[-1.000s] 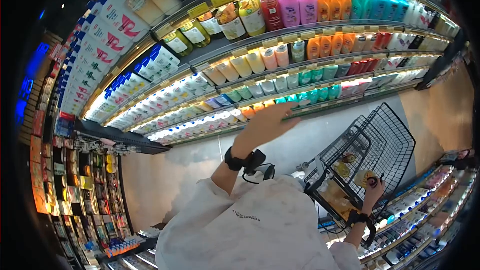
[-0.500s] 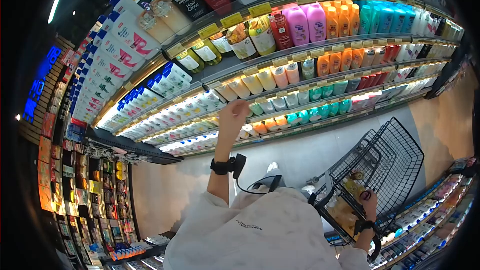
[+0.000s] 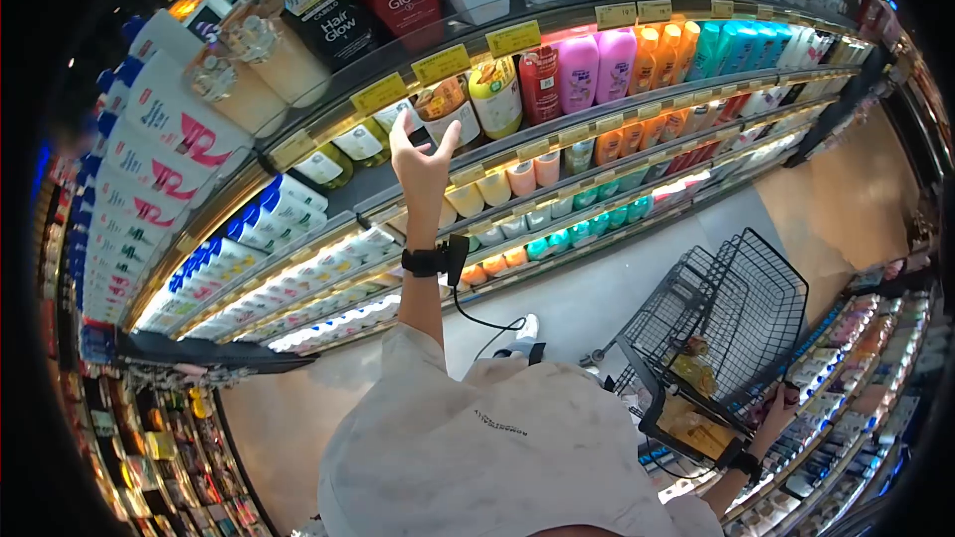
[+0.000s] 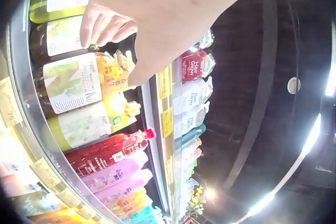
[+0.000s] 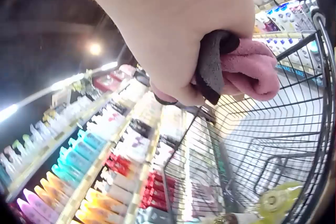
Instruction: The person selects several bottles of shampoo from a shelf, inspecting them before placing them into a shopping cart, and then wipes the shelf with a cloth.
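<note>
My left hand [image 3: 423,164] reaches to the shelf, thumb and fingers spread apart. In the left wrist view, its thumb and fingertips are right at the orange-wrapped top of a dark shampoo bottle [image 4: 68,85]. A green-yellow shampoo bottle [image 4: 84,127] stands on one side of that bottle, a dark one with a white label [image 4: 58,37] on the other. My right hand [image 3: 771,418] is out at the side of the black shopping cart [image 3: 756,288]. Its fingers curl round a pink, soft-looking thing [image 5: 252,71] with a dark grey strip [image 5: 210,64]; what kind it is I cannot tell.
Inside the cart lies a bottle of yellowish liquid [image 3: 693,370]. Yellow price tags [image 3: 441,65] line the shelf edge over the shampoo, below Hair Glow packs [image 3: 403,0]. Red [image 3: 540,85] and purple bottles [image 3: 579,75] continue along that shelf. Another stocked shelf [image 3: 846,358] runs behind the cart.
My left hand has swung from in front of the lower shelves up to the shampoo row, its fingers spreading. The right hand has moved from above the cart basket outward past its side.
</note>
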Demonstrator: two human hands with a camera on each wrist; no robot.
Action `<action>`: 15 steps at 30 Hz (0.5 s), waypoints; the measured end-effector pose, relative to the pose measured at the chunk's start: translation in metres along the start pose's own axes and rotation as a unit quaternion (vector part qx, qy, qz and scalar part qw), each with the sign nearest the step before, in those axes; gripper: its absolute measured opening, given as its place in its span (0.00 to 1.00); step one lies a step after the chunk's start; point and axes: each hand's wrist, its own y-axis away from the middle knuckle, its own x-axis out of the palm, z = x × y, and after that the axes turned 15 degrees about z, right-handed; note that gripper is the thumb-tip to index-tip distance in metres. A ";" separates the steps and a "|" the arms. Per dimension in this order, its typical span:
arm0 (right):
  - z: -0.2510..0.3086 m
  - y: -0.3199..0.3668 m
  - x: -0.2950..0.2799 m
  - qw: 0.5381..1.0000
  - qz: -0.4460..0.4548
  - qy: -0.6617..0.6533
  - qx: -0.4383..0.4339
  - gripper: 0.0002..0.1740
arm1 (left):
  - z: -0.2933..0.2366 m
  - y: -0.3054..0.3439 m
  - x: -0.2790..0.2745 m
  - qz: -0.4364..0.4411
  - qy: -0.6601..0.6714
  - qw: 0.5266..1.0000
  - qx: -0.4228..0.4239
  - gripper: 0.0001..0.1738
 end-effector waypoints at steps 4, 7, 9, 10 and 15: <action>0.123 0.049 0.073 0.995 0.009 -0.101 0.014 0.17 | 0.010 -0.017 0.007 0.002 -0.012 1.000 0.002 0.43; 0.162 0.067 0.116 0.984 0.071 -0.154 0.045 0.16 | 0.020 -0.026 0.007 -0.014 -0.042 0.997 0.057 0.39; 0.184 0.077 0.152 0.986 0.052 -0.148 0.048 0.14 | 0.031 -0.030 0.005 0.023 0.036 0.998 0.045 0.37; 0.178 0.075 0.166 0.987 0.048 -0.150 -0.012 0.12 | 0.033 -0.031 0.004 0.042 0.079 0.995 0.043 0.36; 0.206 0.074 0.230 0.982 0.141 -0.088 -0.085 0.16 | 0.044 -0.023 -0.015 0.160 0.167 0.972 0.045 0.35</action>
